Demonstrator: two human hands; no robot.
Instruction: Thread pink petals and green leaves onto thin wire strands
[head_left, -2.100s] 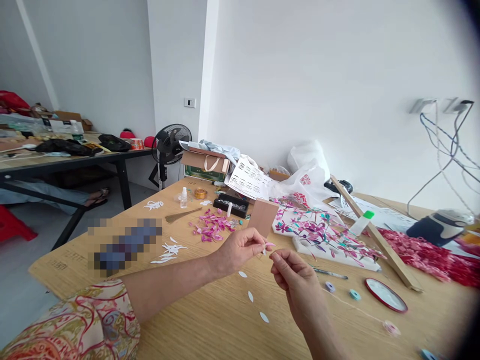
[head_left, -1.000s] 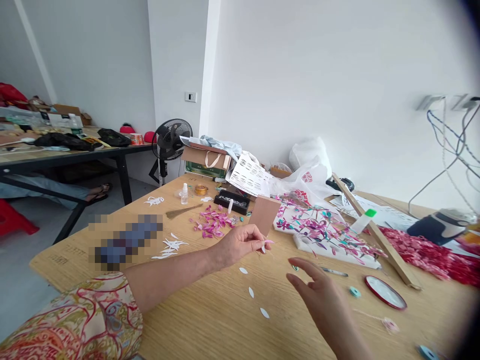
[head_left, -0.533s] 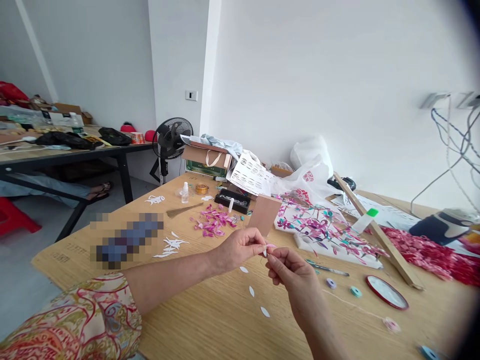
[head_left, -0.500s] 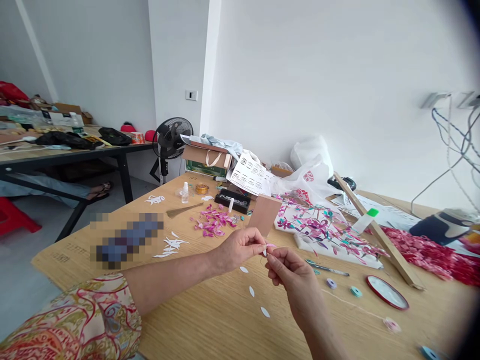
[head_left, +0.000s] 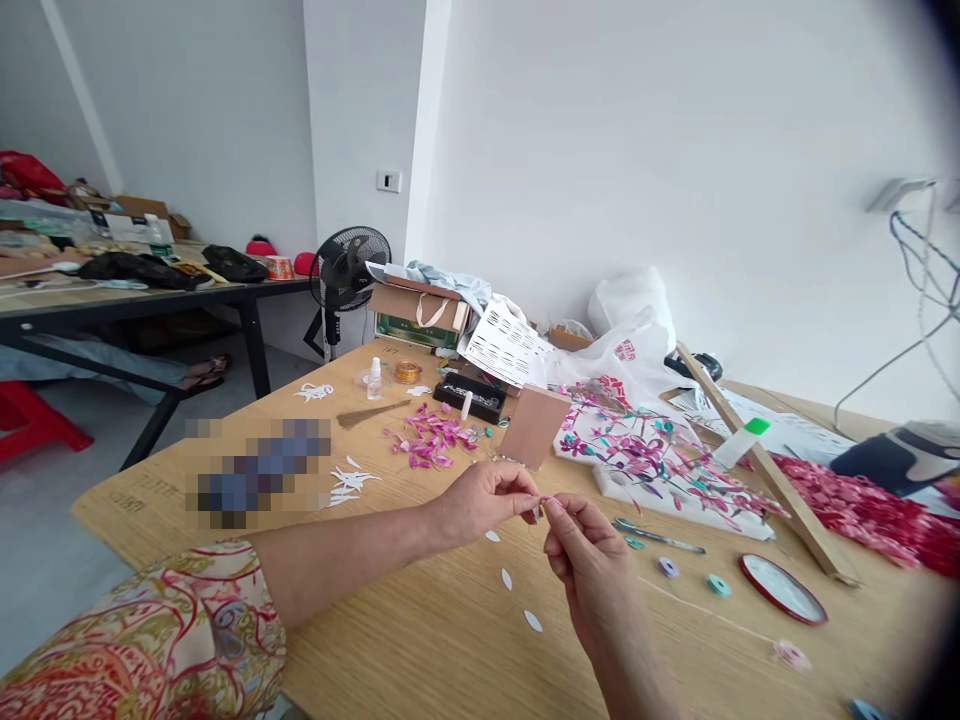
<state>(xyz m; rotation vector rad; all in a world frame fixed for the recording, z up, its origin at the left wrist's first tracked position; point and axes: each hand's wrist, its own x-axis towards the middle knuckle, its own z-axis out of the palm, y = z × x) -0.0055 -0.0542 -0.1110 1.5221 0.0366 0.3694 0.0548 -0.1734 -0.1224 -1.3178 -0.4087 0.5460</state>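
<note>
**Both hands meet at a pink petal, fingertips pinched**

The left hand (head_left: pixel 484 500) is bent inward at the wrist, thumb and forefinger closed on a small pink petal (head_left: pixel 546 499), the other fingers curled. The right hand (head_left: pixel 589 545) comes up from below, knuckles outward, its thumb and forefinger also pinched at the petal, the rest folded in. The two sets of fingertips nearly touch, above the surface (head_left: pixel 405 640). The left forearm reaches in low from a patterned sleeve (head_left: pixel 172 625); the right forearm rises more steeply.

Below the hands, three white ovals (head_left: pixel 506 579) lie in a slanting row. Just beyond stands a tilted block (head_left: pixel 536 425), with loose petals (head_left: pixel 431 437) to its left and flower sprays (head_left: pixel 652 450) to its right. Right of the right hand lie a pen (head_left: pixel 671 541), spools (head_left: pixel 718 585) and a red-rimmed disc (head_left: pixel 784 588).
</note>
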